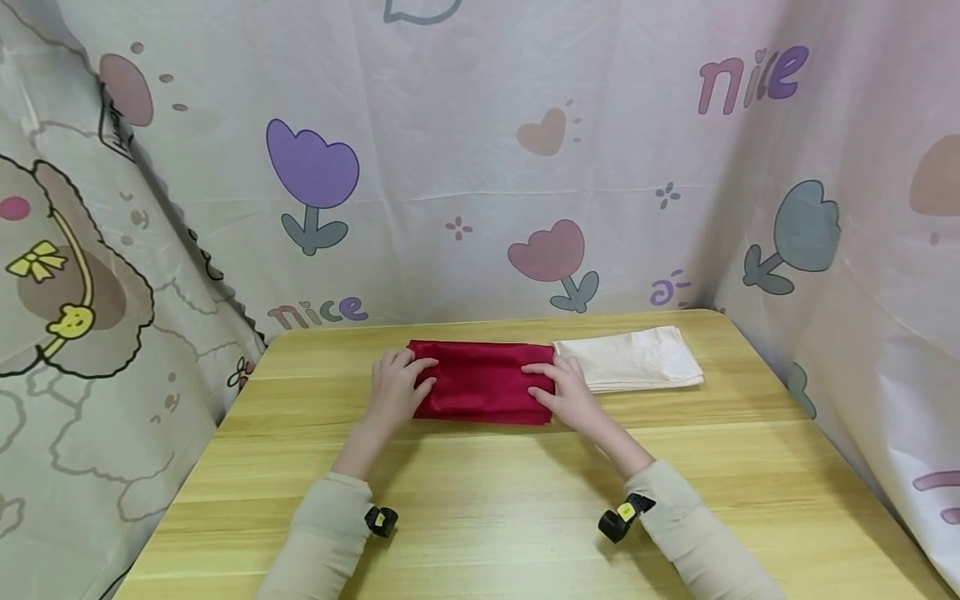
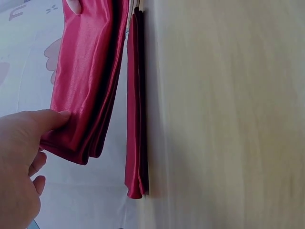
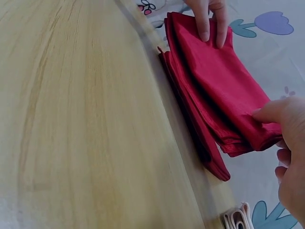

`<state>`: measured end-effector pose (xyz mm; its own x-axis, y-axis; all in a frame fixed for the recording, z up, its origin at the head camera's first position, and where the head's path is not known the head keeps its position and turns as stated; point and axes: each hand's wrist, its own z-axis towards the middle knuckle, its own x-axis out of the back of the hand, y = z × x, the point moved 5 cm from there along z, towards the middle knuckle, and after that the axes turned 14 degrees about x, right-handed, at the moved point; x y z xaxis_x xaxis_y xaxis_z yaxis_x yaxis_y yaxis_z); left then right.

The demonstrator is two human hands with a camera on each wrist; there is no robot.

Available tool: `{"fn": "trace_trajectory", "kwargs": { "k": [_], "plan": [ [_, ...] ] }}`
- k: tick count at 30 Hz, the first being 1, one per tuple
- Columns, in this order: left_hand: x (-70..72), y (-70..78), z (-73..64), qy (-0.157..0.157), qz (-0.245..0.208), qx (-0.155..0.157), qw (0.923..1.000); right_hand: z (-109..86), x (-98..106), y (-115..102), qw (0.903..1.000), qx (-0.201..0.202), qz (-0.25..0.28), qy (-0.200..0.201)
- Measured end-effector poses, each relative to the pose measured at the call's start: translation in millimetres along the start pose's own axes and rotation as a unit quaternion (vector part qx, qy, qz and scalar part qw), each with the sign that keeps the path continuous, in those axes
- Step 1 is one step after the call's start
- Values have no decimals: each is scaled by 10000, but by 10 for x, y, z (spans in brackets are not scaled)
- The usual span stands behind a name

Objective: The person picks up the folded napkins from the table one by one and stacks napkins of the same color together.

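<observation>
A folded, shiny red cloth (image 1: 482, 379) is held by its two ends, my left hand (image 1: 393, 388) at one and my right hand (image 1: 567, 393) at the other. Each thumb lies on its upper face, with fingers curled beneath. Below it a second folded red cloth (image 2: 137, 119) lies flat on the table, mostly covered in the head view. A gap shows between the two in the left wrist view, while in the right wrist view the held cloth (image 3: 224, 81) overlaps the lower one.
A folded cream-white cloth (image 1: 633, 360) lies to the right, beside the red ones. The wooden table (image 1: 480, 517) ends at a printed curtain (image 1: 442, 150) behind, with more curtain at both sides. Small black devices sit at both wrists.
</observation>
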<state>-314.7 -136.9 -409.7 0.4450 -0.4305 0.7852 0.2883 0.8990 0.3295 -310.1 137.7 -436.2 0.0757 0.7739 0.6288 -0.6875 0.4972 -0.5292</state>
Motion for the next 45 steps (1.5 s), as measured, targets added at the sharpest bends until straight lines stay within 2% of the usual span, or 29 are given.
{"fn": "trace_trajectory", "kwargs": {
  "k": [10,18,21,34,45],
  "plan": [
    [9,-26,85,-58,95,36,9999,64,-38,43,9996,-253,114,-88],
    [6,-79,126,-112,138,47,9998,118,-87,65,9999,-120,-35,-13],
    [12,-92,128,-86,159,-2,9998,135,-110,70,9999,-29,-130,11],
    [-42,-139,157,-62,362,-360,9987,172,-127,62,9997,-75,-223,-6],
    [-25,-161,187,-125,342,-520,9980,237,-142,60,9993,138,-338,25]
  ]
}}
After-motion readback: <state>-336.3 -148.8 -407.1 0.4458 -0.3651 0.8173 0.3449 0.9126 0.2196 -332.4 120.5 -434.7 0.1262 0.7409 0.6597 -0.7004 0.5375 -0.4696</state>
